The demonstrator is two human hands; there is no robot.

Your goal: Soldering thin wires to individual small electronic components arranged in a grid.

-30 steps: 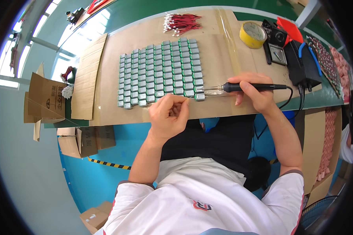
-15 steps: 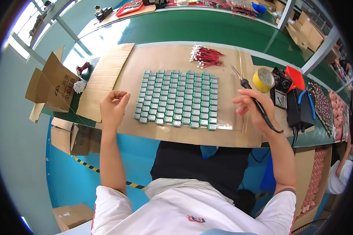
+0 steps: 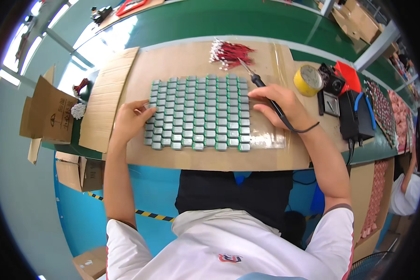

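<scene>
Since half a second ago, the bare left hand [image 3: 130,119] and right hand [image 3: 282,105] have closed in from either side on the grid of small grey, green-edged rectangular blocks [image 3: 200,112], so handling the grid seems to have replaced soldering for now. The grid lies on the brown-paper-covered worktop [image 3: 210,161], between the hands: the left is half curled at its left edge, any grip unclear, while the right, fingers partly extended to the right edge, holds a slim black-handled soldering iron [image 3: 258,81], tip pointing away from the body.
</scene>
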